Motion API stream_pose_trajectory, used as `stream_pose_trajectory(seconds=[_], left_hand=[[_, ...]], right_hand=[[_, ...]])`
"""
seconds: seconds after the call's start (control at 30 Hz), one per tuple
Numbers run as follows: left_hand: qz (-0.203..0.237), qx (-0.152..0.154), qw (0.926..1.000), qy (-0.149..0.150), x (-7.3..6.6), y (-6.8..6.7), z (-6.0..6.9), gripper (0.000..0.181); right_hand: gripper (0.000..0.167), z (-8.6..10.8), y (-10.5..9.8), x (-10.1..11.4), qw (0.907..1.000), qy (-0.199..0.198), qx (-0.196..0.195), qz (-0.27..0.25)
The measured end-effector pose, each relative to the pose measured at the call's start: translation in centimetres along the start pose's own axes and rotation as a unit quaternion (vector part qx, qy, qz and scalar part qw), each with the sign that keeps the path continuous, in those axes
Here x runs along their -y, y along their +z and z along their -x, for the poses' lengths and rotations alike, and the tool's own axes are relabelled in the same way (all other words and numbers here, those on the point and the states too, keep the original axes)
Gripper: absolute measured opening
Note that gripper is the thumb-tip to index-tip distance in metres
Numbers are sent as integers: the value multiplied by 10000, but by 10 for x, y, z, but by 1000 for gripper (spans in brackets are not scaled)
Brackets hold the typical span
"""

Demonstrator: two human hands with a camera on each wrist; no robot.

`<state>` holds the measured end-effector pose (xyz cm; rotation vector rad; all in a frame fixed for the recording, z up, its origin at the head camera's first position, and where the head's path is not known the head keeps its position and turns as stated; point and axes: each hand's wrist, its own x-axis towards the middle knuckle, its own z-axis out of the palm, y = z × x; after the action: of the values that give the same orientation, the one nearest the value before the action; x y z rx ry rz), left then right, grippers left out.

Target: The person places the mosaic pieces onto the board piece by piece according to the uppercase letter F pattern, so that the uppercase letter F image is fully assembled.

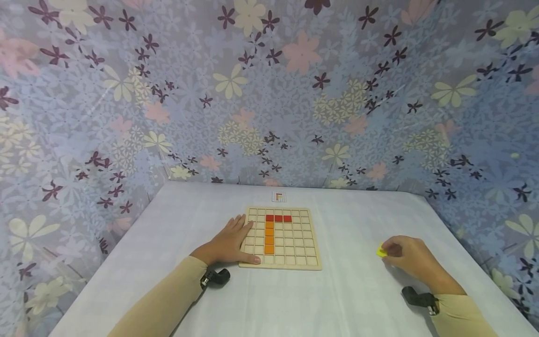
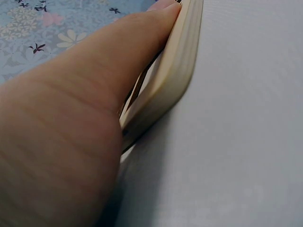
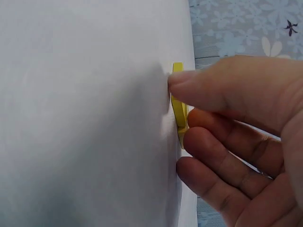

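A wooden grid board (image 1: 294, 243) lies on the table, with a row of red squares (image 1: 279, 218) near its far side and a column of orange squares (image 1: 269, 238) below the row's left end. My left hand (image 1: 229, 241) rests spread on the board's left edge, its thumb over the near left corner; the left wrist view shows the thumb (image 2: 137, 42) along the board's rim (image 2: 177, 71). Away to the right, my right hand (image 1: 410, 257) pinches a yellow piece (image 1: 381, 251) between thumb and fingers. Its full shape is partly hidden, though the right wrist view shows a stepped edge on the yellow piece (image 3: 179, 113).
A small card (image 1: 279, 197) printed with a coloured grid pattern lies behind the board. White cloth (image 1: 345, 290) covers the table, and a flowered curtain (image 1: 269, 93) hangs behind and along both sides.
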<state>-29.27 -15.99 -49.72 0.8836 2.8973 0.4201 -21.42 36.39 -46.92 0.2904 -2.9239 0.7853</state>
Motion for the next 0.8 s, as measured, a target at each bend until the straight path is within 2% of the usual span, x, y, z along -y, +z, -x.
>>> stream_pose_trajectory(seconds=[0.23, 0.47, 0.8], left_hand=[[-6, 6, 10000, -24, -1, -2, 0, 135], [22, -20, 10000, 13, -1, -3, 0, 134], [89, -36, 9999, 45, -1, -2, 0, 134]], right_hand=[[25, -1, 1, 1, 10000, -73, -14, -16], [29, -3, 1, 7, 9998, 88, 157, -60], [31, -5, 3, 3, 9989, 327, 256, -219]])
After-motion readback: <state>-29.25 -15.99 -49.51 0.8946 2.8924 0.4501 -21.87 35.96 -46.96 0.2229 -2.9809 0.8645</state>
